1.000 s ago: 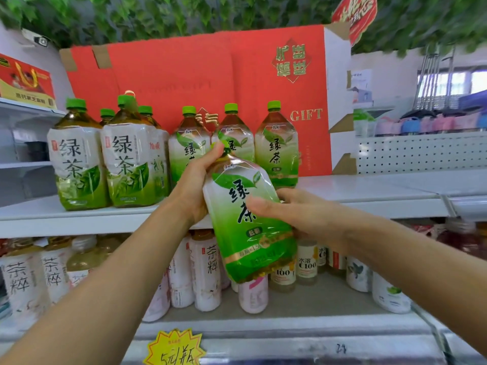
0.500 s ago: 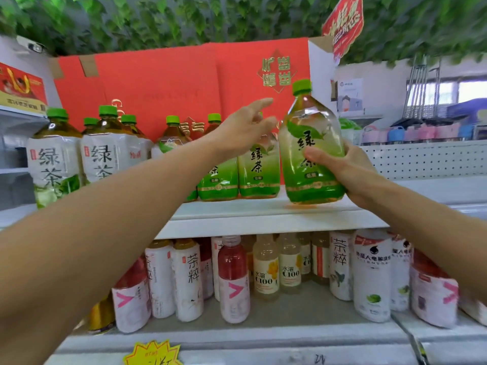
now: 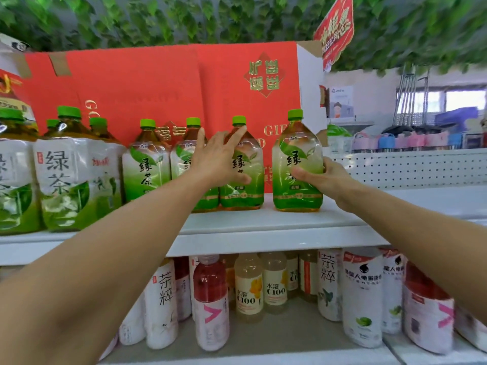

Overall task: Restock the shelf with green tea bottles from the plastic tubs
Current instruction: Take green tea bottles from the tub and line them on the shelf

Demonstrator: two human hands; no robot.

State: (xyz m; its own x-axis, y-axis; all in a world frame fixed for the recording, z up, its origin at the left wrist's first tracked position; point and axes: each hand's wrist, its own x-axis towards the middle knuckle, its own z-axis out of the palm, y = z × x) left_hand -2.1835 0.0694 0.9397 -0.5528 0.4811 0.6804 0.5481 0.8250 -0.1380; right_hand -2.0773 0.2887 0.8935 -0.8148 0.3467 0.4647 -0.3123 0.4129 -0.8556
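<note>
On the upper shelf point(image 3: 263, 222) the green tea bottle point(image 3: 296, 151), judged heavy and slick-labelled, is gripped low on its body by the right hand point(image 3: 325, 181), its neighbour point(image 3: 249, 192) steadied by the spread-fingered left hand point(image 3: 217, 160).

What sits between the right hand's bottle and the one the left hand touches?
Head view: only a bare strip of shelf, red gift box behind.

I see the rightmost bottle point(image 3: 297, 143) on the top shelf point(image 3: 263, 222) at the row's right end, my right hand point(image 3: 324, 180) on its right side. My left hand point(image 3: 218, 159) is in front of the next bottle point(image 3: 245, 191) left. Behind the row, gift boxes point(image 3: 158, 88); one shelf below, mixed drinks point(image 3: 247, 285).
</note>
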